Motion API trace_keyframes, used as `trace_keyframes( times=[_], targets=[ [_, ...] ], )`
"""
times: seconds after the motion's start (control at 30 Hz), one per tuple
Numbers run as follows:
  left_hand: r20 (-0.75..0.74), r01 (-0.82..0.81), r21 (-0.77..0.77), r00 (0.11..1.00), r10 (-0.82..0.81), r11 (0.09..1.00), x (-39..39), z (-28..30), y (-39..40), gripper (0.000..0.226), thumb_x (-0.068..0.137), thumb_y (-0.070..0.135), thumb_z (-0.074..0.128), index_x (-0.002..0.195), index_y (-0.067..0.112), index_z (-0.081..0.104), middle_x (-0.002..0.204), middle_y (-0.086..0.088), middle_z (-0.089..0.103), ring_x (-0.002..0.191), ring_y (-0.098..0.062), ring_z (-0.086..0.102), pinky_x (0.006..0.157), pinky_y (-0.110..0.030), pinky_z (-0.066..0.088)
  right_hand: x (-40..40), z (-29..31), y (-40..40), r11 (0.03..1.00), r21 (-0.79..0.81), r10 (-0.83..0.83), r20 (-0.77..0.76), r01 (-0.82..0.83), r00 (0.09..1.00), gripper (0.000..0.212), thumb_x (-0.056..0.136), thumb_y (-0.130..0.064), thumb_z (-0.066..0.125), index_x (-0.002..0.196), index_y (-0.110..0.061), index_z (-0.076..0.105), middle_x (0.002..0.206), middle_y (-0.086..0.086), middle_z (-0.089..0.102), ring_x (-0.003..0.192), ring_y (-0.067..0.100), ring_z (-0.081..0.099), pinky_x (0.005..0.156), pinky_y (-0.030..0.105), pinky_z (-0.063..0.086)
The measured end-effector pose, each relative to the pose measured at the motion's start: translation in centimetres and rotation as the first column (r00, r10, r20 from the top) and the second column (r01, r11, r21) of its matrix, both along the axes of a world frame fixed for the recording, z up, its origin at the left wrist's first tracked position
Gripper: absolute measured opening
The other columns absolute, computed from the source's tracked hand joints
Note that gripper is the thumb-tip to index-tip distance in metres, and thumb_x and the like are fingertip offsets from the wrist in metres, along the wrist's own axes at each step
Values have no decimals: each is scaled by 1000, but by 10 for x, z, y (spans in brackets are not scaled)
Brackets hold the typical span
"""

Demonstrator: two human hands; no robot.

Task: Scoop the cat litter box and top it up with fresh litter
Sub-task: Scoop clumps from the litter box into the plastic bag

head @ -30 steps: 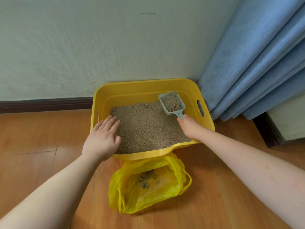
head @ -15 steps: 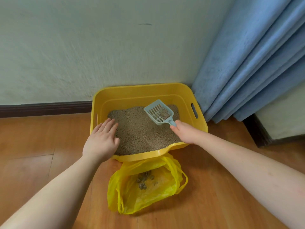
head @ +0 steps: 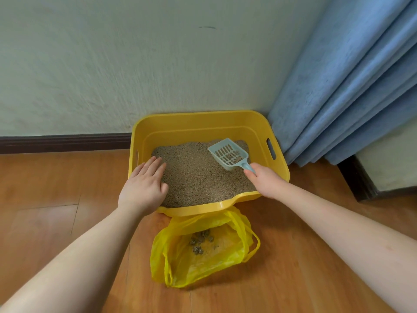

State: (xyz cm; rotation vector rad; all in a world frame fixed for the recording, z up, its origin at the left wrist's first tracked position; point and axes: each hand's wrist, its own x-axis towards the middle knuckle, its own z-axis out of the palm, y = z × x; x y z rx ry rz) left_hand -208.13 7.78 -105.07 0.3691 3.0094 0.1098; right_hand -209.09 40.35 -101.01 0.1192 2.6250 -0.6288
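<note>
A yellow litter box (head: pixel 203 123) stands against the wall, filled with brown litter (head: pixel 198 175). My right hand (head: pixel 266 179) grips the handle of a pale blue slotted scoop (head: pixel 228 153), held just above the litter at the box's right side. A few clumps lie in the scoop's bowl. My left hand (head: pixel 144 184) rests flat, fingers straight, on the box's left front rim and the litter. In front of the box lies an open yellow plastic bag (head: pixel 180 265) with several grey clumps (head: pixel 200 241) inside.
A blue curtain (head: pixel 352 86) hangs at the right, touching the box's far right corner. A dark-based piece of furniture (head: pixel 383 177) stands at the far right. Wooden floor (head: pixel 45 199) stretches left of the box, with a dark skirting board (head: pixel 63 143) along the wall.
The scoop was full of litter one second ago; most of it has sifted out, leaving a few clumps. My right hand has shifted the scoop slightly. The left hand has stayed put.
</note>
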Motion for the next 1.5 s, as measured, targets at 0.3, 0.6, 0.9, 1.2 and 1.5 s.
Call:
trace_keyframes(
  times=[0.3, 0.6, 0.9, 1.2, 1.5],
  targets=[
    [3, 2, -6, 1000, -2, 1000, 0, 0, 0, 75, 85, 43, 9, 152, 16, 28, 161, -2, 22, 150, -15, 9, 122, -34, 7, 0, 0, 3, 1000, -8, 21, 5, -21, 1000, 25, 103, -33, 33, 103, -14, 49, 77, 2, 50, 64, 16, 46, 51, 30, 31],
    [-2, 0, 18, 1000, 0, 1000, -1, 0, 0, 74, 85, 42, 11, 152, 15, 30, 160, -3, 23, 149, -15, 10, 122, -35, 8, 2, -4, 1, 999, -12, 50, -11, -51, 999, 23, 103, -34, 33, 101, -16, 48, 77, 2, 51, 66, 17, 47, 52, 30, 33],
    [-6, -5, 16, 1000, 5, 1000, 0, 0, 0, 73, 87, 42, 11, 153, 16, 26, 162, -2, 19, 150, -14, 7, 122, -33, 5, 8, -2, -5, 988, -112, 96, -86, -105, 992, 23, 102, -37, 36, 97, -20, 50, 75, 0, 52, 66, 15, 48, 55, 30, 35],
    [7, -9, 19, 1000, 9, 1000, 0, 2, 1, 61, 96, 37, 24, 154, 17, 23, 162, -2, 16, 150, -15, 5, 122, -34, 3, 70, 19, -18, 931, -306, 154, -164, -199, 974, 23, 98, -37, 46, 90, -19, 59, 69, 6, 56, 59, 15, 49, 51, 26, 33],
    [9, -15, 24, 1000, 15, 1000, -1, 4, 2, 61, 95, 36, 32, 152, 15, 26, 161, -4, 21, 150, -17, 9, 122, -35, 5, 149, -42, -9, 908, -47, 418, 30, -417, 908, 31, 92, -51, 43, 99, -25, 57, 77, -4, 64, 73, 18, 59, 63, 36, 40]
  ],
)
